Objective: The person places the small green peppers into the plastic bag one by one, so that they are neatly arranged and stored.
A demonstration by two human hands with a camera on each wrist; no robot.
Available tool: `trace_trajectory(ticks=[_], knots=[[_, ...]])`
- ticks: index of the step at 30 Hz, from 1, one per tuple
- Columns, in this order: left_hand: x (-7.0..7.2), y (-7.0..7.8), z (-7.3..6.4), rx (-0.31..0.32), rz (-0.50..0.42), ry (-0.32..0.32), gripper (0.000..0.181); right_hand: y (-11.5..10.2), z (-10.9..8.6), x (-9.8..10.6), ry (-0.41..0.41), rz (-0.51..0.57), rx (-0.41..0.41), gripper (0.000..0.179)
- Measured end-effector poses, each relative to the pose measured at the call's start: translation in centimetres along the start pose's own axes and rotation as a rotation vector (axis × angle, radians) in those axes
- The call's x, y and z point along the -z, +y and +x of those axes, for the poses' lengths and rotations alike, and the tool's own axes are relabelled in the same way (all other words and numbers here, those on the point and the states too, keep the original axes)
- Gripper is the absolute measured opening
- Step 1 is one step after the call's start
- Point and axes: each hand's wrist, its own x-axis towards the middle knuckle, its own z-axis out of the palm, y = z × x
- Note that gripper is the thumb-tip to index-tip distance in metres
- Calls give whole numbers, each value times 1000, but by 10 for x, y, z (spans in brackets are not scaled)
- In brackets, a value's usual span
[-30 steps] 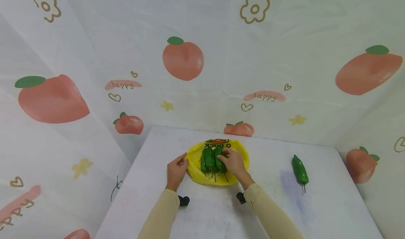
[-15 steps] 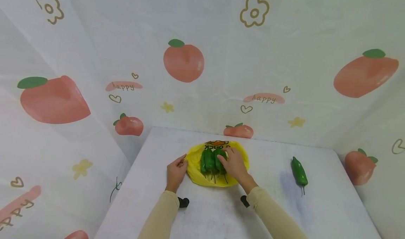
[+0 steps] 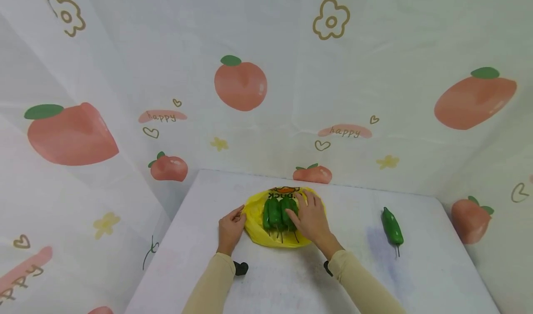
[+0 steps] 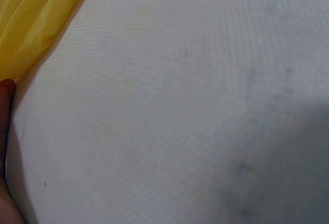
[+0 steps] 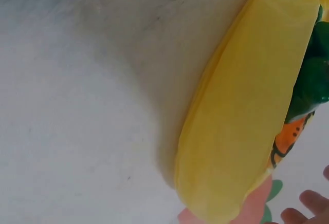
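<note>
A yellow plastic bag (image 3: 255,228) with duck print lies open on the table in the head view. Several green peppers (image 3: 275,213) sit side by side in it, stems toward me. At the bag's left edge my left hand (image 3: 230,230) pinches the rim between thumb and fingers. My right hand (image 3: 313,219) is over the bag's right part, fingers spread and holding nothing; its thumb is close to the rightmost pepper. In the right wrist view its fingertips (image 5: 313,202) stand apart from the bag. A single green pepper (image 3: 392,227) lies on the table to the right.
The white table (image 3: 350,267) has a bluish stain near the single pepper. Fruit-printed sheets (image 3: 283,143) stand behind it and on both sides. Black wrist-camera pieces (image 3: 240,268) show under the sleeves.
My right hand's fingers have opened from the rightmost pepper, and the hand has shifted slightly right. My left hand stays at the bag's rim. The head view has tilted up slightly.
</note>
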Motion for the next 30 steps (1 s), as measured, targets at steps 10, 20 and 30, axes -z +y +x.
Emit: trace_trajectory(ticks=[10, 20, 30], knots=[[-1, -4, 0, 10, -23, -5, 32, 12, -5, 7, -121, -4, -107, 80], [-2, -3, 1, 9, -29, -12, 31, 28, -12, 11, -182, -11, -135, 90], [-2, -3, 0, 9, -33, -1, 31, 43, -22, 12, -203, -17, -175, 89]])
